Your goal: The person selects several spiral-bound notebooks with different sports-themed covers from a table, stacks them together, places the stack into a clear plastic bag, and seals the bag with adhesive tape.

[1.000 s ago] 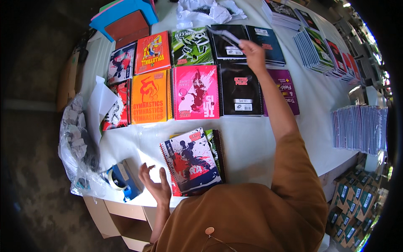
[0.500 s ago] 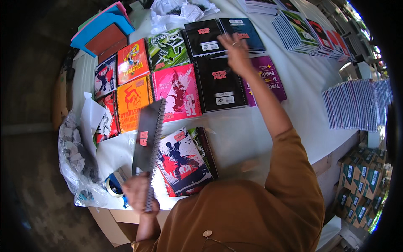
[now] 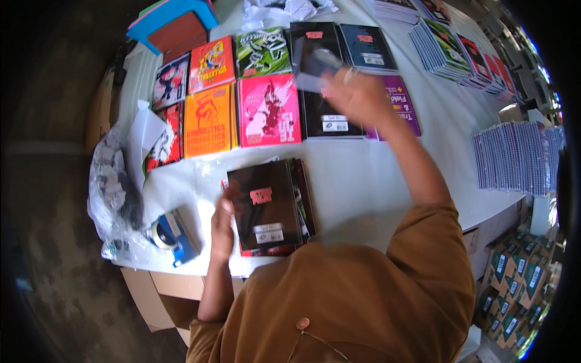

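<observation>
A black spiral notebook (image 3: 266,212) lies on top of a small stack of notebooks near the table's front edge. My left hand (image 3: 223,227) is at its left edge, fingers stretched out and partly blurred. Farther off, my right hand (image 3: 363,100) pinches a dark notebook (image 3: 324,63), smeared by motion and lifted at a tilt over the black piles. Under and beside that hand are another black notebook (image 3: 333,124), a purple notebook (image 3: 402,100) and a dark teal notebook (image 3: 368,48). A pink notebook (image 3: 266,112) and an orange one (image 3: 209,121) lie to the left.
Farther left are red, green and white-covered notebooks. A blue tape dispenser (image 3: 175,239) and crumpled plastic (image 3: 112,190) sit at the left front. Notebook stacks (image 3: 514,157) line the right side; wrapped brown packages (image 3: 511,284) are below. Blue folders (image 3: 166,24) stand at the back left.
The black notebook that my left hand held up on edge now lies flat on the near stack. My right hand has closed on a dark notebook and raised it. The view has shifted slightly.
</observation>
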`<state>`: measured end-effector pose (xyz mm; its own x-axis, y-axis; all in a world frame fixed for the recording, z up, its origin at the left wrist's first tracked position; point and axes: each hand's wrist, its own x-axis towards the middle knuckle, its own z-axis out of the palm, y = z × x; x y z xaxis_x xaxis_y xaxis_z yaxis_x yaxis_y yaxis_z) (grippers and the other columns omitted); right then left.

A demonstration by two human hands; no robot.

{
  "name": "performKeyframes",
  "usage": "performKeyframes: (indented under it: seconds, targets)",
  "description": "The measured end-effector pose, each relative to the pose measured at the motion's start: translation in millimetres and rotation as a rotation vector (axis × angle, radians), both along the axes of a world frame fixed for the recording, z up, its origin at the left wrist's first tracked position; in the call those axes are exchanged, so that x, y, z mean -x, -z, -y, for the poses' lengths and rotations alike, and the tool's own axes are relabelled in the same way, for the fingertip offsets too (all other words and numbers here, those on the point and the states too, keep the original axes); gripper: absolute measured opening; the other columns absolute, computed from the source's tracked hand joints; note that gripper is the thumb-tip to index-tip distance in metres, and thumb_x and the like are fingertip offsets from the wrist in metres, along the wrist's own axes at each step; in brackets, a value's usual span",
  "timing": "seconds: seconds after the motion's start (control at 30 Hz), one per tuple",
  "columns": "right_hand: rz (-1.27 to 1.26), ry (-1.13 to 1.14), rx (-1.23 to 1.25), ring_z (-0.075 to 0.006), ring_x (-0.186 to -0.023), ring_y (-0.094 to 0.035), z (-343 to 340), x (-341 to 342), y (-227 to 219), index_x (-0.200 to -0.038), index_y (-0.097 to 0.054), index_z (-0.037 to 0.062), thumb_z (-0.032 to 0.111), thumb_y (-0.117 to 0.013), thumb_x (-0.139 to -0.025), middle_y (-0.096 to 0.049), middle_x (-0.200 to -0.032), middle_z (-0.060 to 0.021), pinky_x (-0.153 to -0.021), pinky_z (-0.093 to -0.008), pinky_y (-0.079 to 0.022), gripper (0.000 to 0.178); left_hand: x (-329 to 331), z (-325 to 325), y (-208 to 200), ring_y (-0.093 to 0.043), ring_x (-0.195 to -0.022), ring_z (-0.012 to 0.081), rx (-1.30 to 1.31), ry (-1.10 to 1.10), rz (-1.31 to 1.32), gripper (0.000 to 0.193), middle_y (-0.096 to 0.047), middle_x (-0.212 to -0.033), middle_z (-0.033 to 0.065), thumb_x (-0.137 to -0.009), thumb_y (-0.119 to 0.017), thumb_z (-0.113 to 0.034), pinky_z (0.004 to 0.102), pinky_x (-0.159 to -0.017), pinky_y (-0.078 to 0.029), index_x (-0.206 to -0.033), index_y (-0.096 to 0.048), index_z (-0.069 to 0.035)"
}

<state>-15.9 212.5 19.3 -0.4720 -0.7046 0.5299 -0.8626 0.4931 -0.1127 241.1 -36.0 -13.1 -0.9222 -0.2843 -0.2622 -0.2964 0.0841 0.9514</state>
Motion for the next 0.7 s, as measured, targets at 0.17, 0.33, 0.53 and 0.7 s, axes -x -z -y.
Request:
performKeyframes:
  seconds: [0.17, 0.33, 0.53, 0.7]
  targets:
    - [0.465, -0.110, 0.023, -0.0283, -0.098, -0.056, 30.8, -173.7, 6.5, -0.116, -0.052, 0.0031, 0.050, -0.065, -0.073, -0.062, -0.098, -0.0112, -0.079, -0.0354, -0.049, 0.065, 7.6, 18.8, 41.6, -0.026, -0.131, 0.0317, 0.414, 0.059, 0.281, 0.091, -0.027, -0.139, 0.0267, -0.079, -0.059, -0.052, 0.0398, -0.106, -0.021, -0.140, -0.019, 0.002]
    - [1.613, 0.241, 0.555, -0.0226, -0.097, -0.058, 20.6, -197.5, 131.1, -0.127, -0.027, -0.0146, 0.047, -0.064, -0.080, -0.059, -0.107, -0.0202, -0.084, -0.0318, -0.045, 0.086, -10.5, 12.6, 79.1, -0.043, -0.116, 0.0399, 0.509, -0.154, 0.127, 0.100, -0.040, -0.124, 0.0338, -0.073, -0.071, -0.043, 0.0380, -0.100, -0.033, -0.135, -0.013, 0.010]
    - [1.938, 0.291, 0.755, -0.0218, -0.090, -0.060, 43.5, -197.7, 117.2, -0.121, -0.041, -0.0095, 0.034, -0.078, -0.068, -0.060, -0.103, -0.0182, -0.076, -0.0332, -0.049, 0.078, -10.5, 14.6, 87.2, -0.058, -0.093, 0.0231, -0.015, -0.156, 0.231, 0.084, -0.056, -0.107, 0.0216, -0.072, -0.075, -0.034, 0.0300, -0.077, -0.049, -0.126, -0.030, 0.012]
    - [1.229, 0.238, 0.918, -0.0202, -0.097, -0.054, 47.3, -249.5, 83.4, -0.112, -0.044, -0.0038, 0.022, -0.082, -0.059, -0.056, -0.104, -0.0135, -0.086, -0.0333, -0.043, 0.070, -39.0, -1.5, 39.8, -0.049, -0.109, 0.0231, -0.356, -0.149, -0.075, 0.085, -0.049, -0.116, 0.0152, -0.069, -0.077, -0.020, 0.0323, -0.094, -0.040, -0.133, -0.026, 0.001]
